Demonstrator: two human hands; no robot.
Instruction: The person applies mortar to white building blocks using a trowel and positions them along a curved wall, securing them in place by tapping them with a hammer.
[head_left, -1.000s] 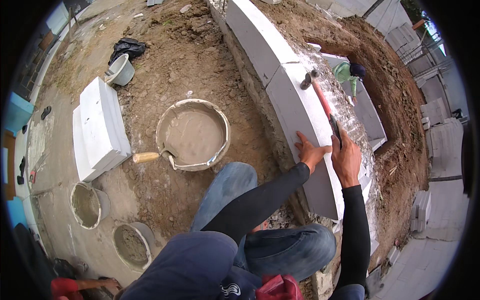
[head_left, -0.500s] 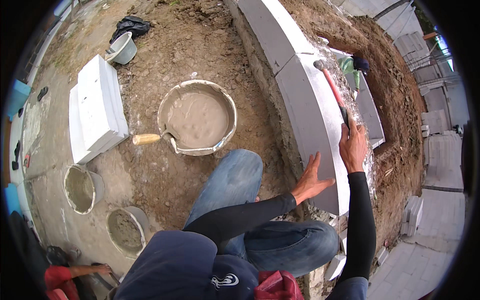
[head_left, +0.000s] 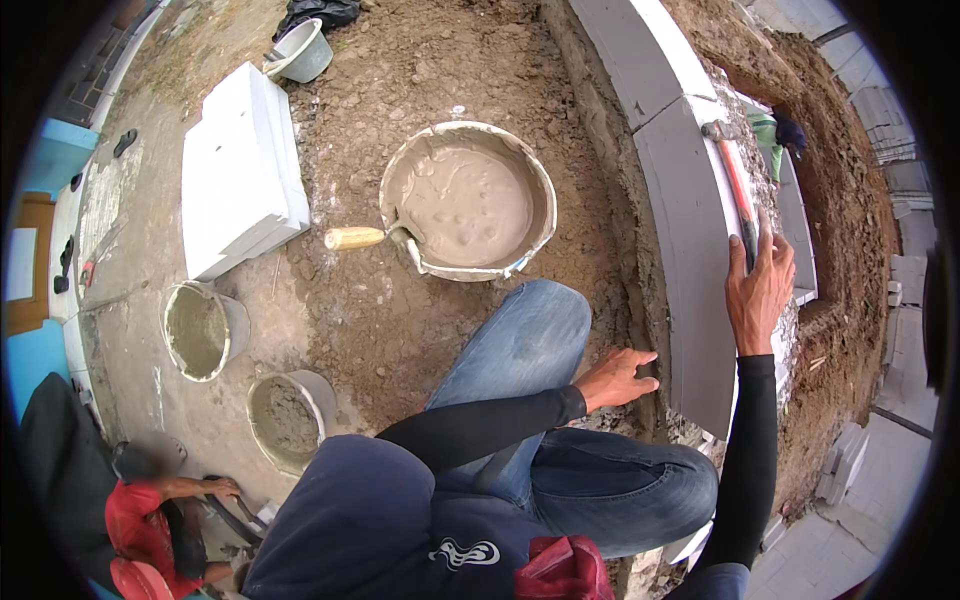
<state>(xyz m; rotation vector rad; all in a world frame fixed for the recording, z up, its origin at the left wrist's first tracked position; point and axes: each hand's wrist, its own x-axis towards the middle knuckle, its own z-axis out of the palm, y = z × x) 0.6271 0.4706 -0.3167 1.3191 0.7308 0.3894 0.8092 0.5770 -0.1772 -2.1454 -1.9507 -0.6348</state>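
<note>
A hammer (head_left: 734,180) with a red and black handle lies along the top of the white block wall (head_left: 690,180), its head pointing away from me. My right hand (head_left: 762,290) is at the near end of the handle, which sits between my thumb and fingers. My left hand (head_left: 617,380) is open beside the wall's near left face, index finger and thumb apart, holding nothing. In front of my knee stands a large bucket of wet grey-brown mortar (head_left: 470,200). A wooden-handled trowel (head_left: 356,238) rests over its left rim.
White blocks (head_left: 240,170) are stacked at left. Two smaller buckets (head_left: 205,330) (head_left: 290,420) stand nearer, and a grey basin (head_left: 302,52) lies farther off. A person in red (head_left: 150,520) sits lower left. Beyond the wall, a person in green (head_left: 765,130) is in a dug trench.
My left hand has drawn back from the block face. The hammer's head has turned and now lies flat on the wall top. My view has shifted, bringing the person in red further into sight.
</note>
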